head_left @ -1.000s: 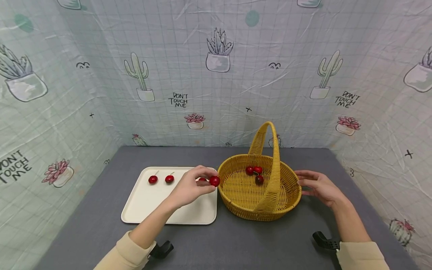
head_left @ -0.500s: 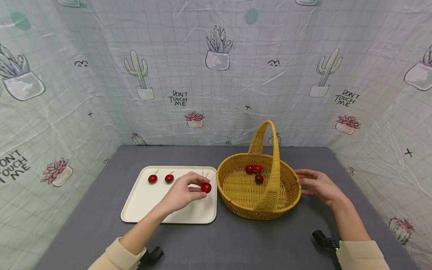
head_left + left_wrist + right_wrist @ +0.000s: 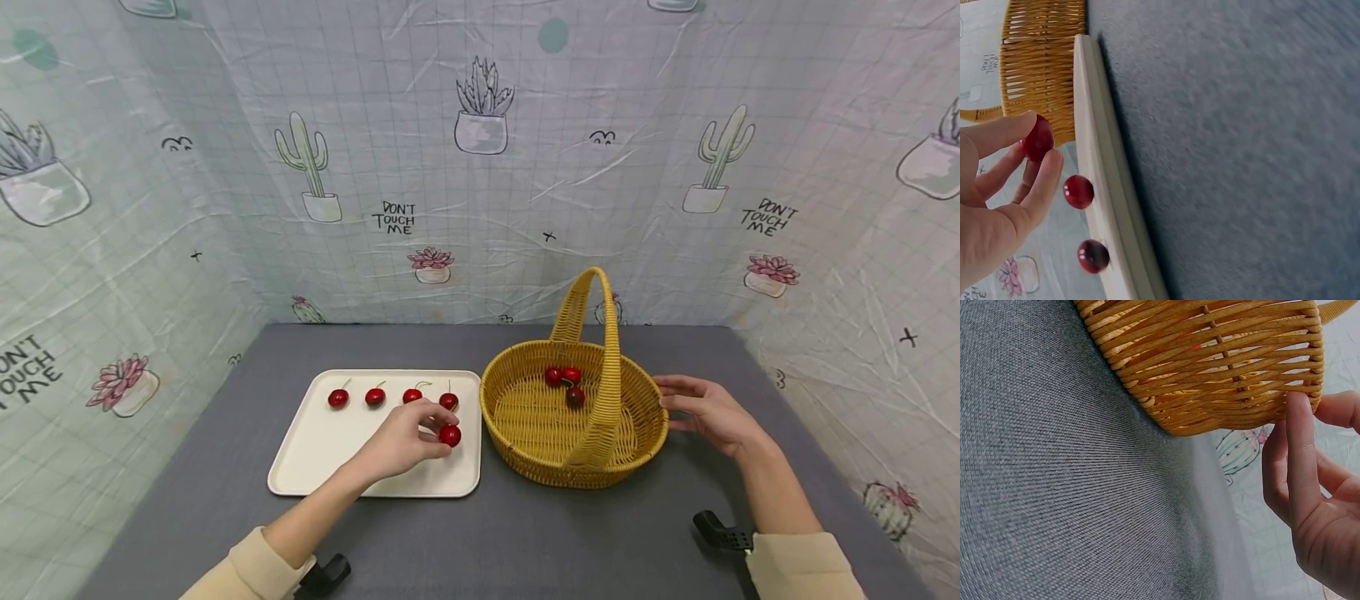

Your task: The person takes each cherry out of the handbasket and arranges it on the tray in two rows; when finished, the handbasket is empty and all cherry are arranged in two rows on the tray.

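Note:
My left hand point(image 3: 408, 435) pinches a red cherry point(image 3: 450, 436) between fingertips and thumb, over the right part of the cream tray point(image 3: 330, 467). In the left wrist view this cherry point(image 3: 1039, 139) is held above the tray's edge point(image 3: 1094, 125), with two other cherries beyond. Behind the hand, several stemmed cherries point(image 3: 375, 397) lie in a row along the tray's far side. My right hand point(image 3: 708, 414) touches the right side of the yellow wicker basket point(image 3: 525, 417). Its fingertips point(image 3: 1299, 403) rest at the woven wall and rim. Three cherries point(image 3: 573, 396) lie inside the basket.
The basket's tall arched handle point(image 3: 611, 358) rises over its right half. Tray and basket stand side by side on a grey cloth-covered table point(image 3: 525, 542). A cactus-print curtain point(image 3: 480, 208) encloses the back and sides. Each wrist wears a black mount point(image 3: 723, 533).
The left hand, with the cherry pinched, has moved left and toward the front, away from the basket rim to over the tray, uncovering cherries behind it. The right hand stays at the basket.

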Motion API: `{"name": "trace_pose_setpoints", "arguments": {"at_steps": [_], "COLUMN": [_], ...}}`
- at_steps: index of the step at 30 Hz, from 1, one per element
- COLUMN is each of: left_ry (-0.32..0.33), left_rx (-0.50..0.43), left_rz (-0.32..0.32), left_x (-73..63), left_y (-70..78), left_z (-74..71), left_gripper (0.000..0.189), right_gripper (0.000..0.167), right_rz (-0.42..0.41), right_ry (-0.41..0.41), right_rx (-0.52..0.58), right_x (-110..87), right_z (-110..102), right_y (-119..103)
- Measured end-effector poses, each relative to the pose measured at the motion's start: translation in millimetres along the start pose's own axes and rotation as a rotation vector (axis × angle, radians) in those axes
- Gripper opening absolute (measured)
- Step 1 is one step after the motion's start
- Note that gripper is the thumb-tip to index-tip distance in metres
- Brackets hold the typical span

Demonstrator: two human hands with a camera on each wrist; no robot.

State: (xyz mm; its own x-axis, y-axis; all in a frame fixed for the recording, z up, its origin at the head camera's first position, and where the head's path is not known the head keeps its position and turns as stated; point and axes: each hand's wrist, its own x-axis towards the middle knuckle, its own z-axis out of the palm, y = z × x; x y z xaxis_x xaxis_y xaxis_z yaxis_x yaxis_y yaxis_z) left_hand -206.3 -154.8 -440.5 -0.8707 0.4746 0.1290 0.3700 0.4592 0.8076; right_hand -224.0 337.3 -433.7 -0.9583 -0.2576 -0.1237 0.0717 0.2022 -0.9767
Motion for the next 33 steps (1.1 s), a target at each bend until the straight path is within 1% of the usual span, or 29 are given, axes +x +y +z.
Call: {"name": "trace_pose_setpoints", "arguments": {"at_steps": [6,14,20,28,33], "left_ry": [-0.030,-0.052,-0.073,-0.095,-0.101], "left_rx": [0.081,0.157,0.169,0.165,0.183], "left_rz": [-0.039,-0.033,-0.040,-0.027,-0.024], "left_x": [-2.6,0.6,2.0,1.6,2.1], "left_y": [-3.9,-8.3,-9.2,-9.5,-8.7], "left_z": [-2.1,-3.3,-3.0,-5.1,-6.1], "left_gripper": [0.031,0.034,0.034,0.034,0.035], "right_gripper": [0.062,0.063,0.063,0.064,0.064], "right_rz": [0.002,0.008,0.016,0.017,0.016], "right_ry": [-0.001,0.000,0.007,0.011,0.011], "right_rx": [-0.004,-0.007,-0.016,-0.021,-0.019], "right_x": [1.2,0.9,0.6,0.8,0.7], "right_z": [0.7,0.8,0.7,0.8,0.6], "right_y": [-0.9,-0.7,-1.0,-1.6,-2.3]}}
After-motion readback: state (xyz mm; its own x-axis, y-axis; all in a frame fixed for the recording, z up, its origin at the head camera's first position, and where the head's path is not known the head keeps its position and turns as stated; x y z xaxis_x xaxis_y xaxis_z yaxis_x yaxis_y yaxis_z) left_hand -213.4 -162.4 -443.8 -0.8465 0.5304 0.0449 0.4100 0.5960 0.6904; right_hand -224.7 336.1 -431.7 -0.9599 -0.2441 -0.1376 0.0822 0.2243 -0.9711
